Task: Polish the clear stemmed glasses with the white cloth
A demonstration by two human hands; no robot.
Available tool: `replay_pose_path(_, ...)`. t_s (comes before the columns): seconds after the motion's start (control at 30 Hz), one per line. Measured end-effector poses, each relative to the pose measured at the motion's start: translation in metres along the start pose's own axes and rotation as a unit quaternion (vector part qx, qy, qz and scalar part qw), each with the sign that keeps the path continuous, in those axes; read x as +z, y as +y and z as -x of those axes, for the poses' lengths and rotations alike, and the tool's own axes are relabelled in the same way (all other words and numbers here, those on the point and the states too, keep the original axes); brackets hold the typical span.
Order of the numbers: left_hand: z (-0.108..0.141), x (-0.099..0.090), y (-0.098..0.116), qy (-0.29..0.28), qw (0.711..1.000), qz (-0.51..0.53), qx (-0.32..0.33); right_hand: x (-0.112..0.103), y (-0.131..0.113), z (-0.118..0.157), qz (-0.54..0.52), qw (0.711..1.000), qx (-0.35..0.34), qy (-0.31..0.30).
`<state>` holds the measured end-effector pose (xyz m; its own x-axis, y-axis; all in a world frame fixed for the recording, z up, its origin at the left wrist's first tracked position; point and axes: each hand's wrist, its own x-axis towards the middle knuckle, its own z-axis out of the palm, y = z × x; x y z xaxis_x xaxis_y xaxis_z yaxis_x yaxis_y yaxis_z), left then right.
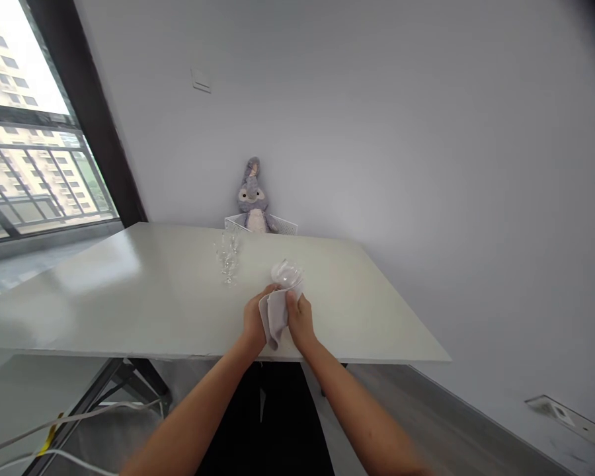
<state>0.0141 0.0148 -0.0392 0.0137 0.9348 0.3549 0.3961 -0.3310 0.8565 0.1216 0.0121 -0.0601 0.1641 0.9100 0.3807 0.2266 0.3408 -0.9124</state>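
A clear wine glass (286, 272) is tilted over the table, its bowl pointing away from me. A pale grey cloth (276, 315) is wrapped about its lower part and hangs down towards me. My left hand (254, 316) is closed at the glass's near end, its fingertips partly behind the cloth. My right hand (301, 320) is closed on the cloth against the glass, the thumb lying on top. The stem is hidden by cloth and fingers. To the left stand several clear stemmed glasses (229, 263), close together and apart from my hands.
The white table (168, 311) reaches to the grey wall. At its far edge is a white mesh basket (287, 227) with a grey plush rabbit (252, 198). A window (34, 165) is at the left. White cables (79, 418) run below the table.
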Motion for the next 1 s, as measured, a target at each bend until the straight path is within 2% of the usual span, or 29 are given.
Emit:
replay_pose_path(0.07, -0.010, -0.001, -0.002, 0.017, 1.000, -0.017, 0.005, 0.001, 0.002, -0.005, 0.129, 0.989, -0.065, -0.018)
replay_pose_path(0.17, -0.030, -0.011, -0.006, 0.038, 0.997, -0.072, 0.008, -0.008, 0.006, -0.023, 0.328, 0.927, -0.169, -0.072)
replay_pose_path(0.23, -0.043, -0.019, -0.011, 0.041, 0.997, -0.064, -0.008, -0.016, 0.008, -0.038, 0.421, 0.879, -0.183, -0.128)
replay_pose_path(0.3, -0.054, -0.026, -0.018, 0.041, 0.999, -0.015, -0.024, -0.022, 0.005, -0.052, 0.469, 0.851, -0.172, -0.164)
replay_pose_path(0.37, -0.061, -0.027, -0.023, 0.045, 0.998, 0.038, -0.022, -0.024, -0.002, -0.063, 0.462, 0.863, -0.161, -0.131)
replay_pose_path(0.43, -0.064, -0.022, -0.024, 0.045, 0.997, 0.063, -0.006, -0.019, -0.010, -0.070, 0.380, 0.909, -0.143, -0.089)
replay_pose_path(0.53, -0.065, -0.002, -0.020, 0.045, 0.997, 0.055, 0.037, -0.001, -0.018, -0.078, 0.172, 0.978, -0.066, -0.100)
replay_pose_path(0.6, -0.066, 0.011, -0.015, 0.041, 0.996, 0.055, 0.065, 0.010, -0.017, -0.083, 0.053, 0.994, -0.011, -0.090)
replay_pose_path(0.7, -0.068, 0.019, -0.014, 0.017, 0.993, 0.068, 0.097, 0.011, -0.006, -0.097, 0.002, 0.998, 0.051, -0.030)
replay_pose_path(0.77, -0.070, 0.015, -0.019, 0.011, 0.991, 0.055, 0.119, -0.003, 0.007, -0.112, 0.025, 0.997, 0.077, 0.006)
replay_pose_path(0.83, -0.069, 0.009, -0.032, 0.020, 0.992, 0.041, 0.117, -0.026, 0.023, -0.129, 0.048, 0.994, 0.090, 0.038)
replay_pose_path(1.0, -0.060, 0.005, -0.072, 0.045, 0.997, 0.056, 0.031, -0.086, 0.076, -0.169, 0.110, 0.976, 0.149, 0.115)
